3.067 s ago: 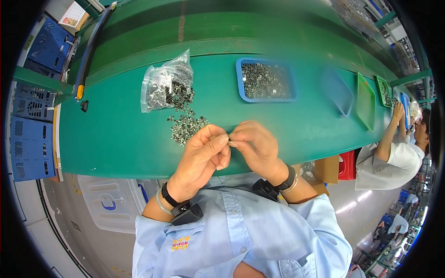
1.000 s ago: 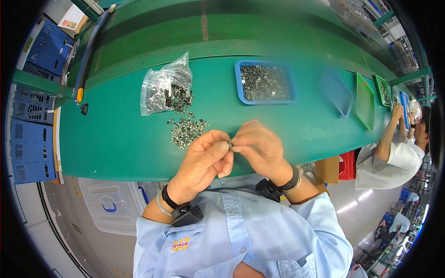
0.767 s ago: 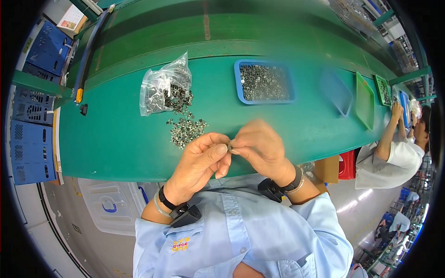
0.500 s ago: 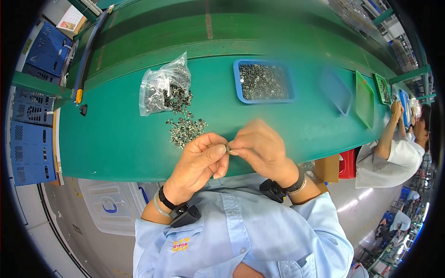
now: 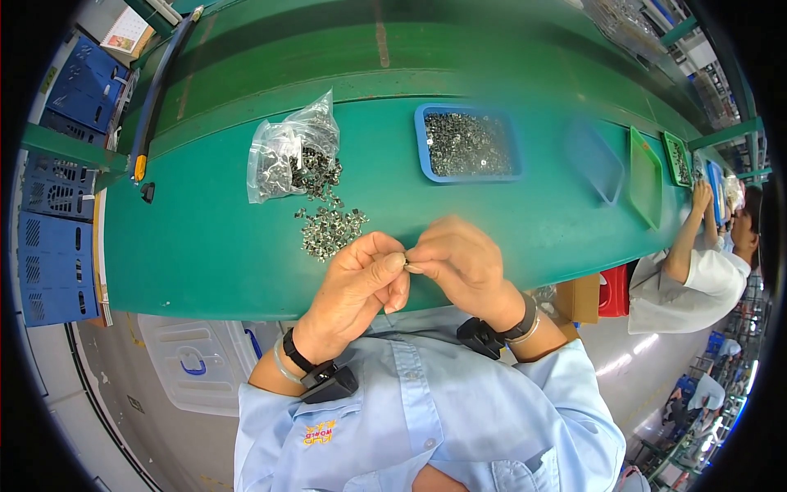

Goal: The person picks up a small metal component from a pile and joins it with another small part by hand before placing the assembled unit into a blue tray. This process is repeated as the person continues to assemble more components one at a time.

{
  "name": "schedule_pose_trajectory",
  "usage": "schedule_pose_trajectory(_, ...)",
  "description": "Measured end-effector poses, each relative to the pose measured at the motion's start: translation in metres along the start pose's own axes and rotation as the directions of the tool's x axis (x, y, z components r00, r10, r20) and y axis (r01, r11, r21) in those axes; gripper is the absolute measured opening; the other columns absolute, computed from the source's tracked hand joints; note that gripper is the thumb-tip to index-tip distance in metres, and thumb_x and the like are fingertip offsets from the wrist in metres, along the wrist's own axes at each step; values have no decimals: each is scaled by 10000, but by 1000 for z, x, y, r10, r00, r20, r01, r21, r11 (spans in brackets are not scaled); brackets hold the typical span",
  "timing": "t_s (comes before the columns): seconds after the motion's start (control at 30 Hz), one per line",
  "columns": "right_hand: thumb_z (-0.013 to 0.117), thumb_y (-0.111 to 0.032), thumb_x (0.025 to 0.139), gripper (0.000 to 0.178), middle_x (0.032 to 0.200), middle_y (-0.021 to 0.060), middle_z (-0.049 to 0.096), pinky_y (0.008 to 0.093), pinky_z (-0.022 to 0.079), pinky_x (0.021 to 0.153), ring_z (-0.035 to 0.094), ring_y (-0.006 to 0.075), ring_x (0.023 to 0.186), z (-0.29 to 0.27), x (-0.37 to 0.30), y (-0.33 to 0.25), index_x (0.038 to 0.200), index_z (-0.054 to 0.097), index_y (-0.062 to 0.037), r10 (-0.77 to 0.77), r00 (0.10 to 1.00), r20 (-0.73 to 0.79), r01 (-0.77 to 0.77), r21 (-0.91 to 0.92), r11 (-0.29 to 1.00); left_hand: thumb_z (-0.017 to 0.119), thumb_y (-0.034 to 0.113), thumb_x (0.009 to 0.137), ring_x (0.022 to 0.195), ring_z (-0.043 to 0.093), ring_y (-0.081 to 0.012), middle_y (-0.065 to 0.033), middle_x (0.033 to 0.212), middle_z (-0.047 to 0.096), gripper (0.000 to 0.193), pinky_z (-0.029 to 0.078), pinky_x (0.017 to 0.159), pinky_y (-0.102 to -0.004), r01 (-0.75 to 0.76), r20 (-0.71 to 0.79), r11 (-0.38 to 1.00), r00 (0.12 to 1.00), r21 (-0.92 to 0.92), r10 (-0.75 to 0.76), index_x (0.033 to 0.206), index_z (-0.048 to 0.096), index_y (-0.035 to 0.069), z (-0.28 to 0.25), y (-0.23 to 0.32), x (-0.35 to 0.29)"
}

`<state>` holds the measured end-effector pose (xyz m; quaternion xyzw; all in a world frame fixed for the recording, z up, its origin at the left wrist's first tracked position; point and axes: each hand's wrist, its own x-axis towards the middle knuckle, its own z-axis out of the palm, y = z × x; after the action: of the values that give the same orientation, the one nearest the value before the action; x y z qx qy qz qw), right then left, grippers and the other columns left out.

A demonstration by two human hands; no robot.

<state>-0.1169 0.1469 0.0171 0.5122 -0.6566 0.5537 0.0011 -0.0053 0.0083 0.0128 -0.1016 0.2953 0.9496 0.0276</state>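
Observation:
My left hand (image 5: 361,283) and my right hand (image 5: 461,266) meet fingertip to fingertip over the near edge of the green table. Both are pinched on a small metal part (image 5: 407,261), mostly covered by the fingers. Just beyond my left hand lies a loose pile of small shiny metal parts (image 5: 330,233). Behind it, a clear plastic bag (image 5: 275,162) lies with its mouth toward the pile, more parts spilling out. Farther back, right of centre, a blue tray (image 5: 423,148) holds a mass of small metal pieces.
To the right stand a pale blue tray (image 5: 596,164) and a green tray (image 5: 646,180). A co-worker in a white top (image 5: 684,283) works at the far right. Blue crates (image 5: 57,271) stack at the left; a lidded clear bin (image 5: 193,361) sits on the floor below the table.
Both hands stay pinched together, with the fingertips shifted very slightly. The small part between them shows less now. The pile, bag and trays look unchanged.

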Motion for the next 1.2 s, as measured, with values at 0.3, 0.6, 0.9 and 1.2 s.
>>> schedule_pose_trajectory(0.3,730,-53,722,167,790,45,603,306,461,575,580,202,690,0,2,1,852,628,-80,4,999,-39,-2,41,999,556,186,935,576,509,-130,-46,675,554,143,393,508,-261,-18,-9,1000,1000,2,18,957,551,45,8,1,0)
schedule_pose_trajectory(0.6,733,-52,719,170,783,49,607,305,462,560,585,199,682,0,1,1,850,627,-79,8,999,-50,-4,73,997,562,198,931,578,508,-142,-48,685,556,147,389,507,-271,-27,38,998,999,-61,29,964,547,56,6,-6,3)
schedule_pose_trajectory(0.9,700,-33,767,145,827,69,607,318,478,674,590,220,745,0,-5,6,882,616,-56,37,999,-16,-34,169,985,510,194,955,565,503,-159,-53,715,539,156,380,502,-291,-23,115,998,993,-66,30,1063,503,82,7,-7,5)
schedule_pose_trajectory(1.2,689,-39,789,120,824,44,622,282,483,663,594,167,763,2,-3,9,890,628,-63,189,981,-33,-172,283,944,493,207,967,599,528,-150,-59,754,570,148,407,516,-267,-7,45,999,999,-36,8,1028,510,74,11,-2,6)
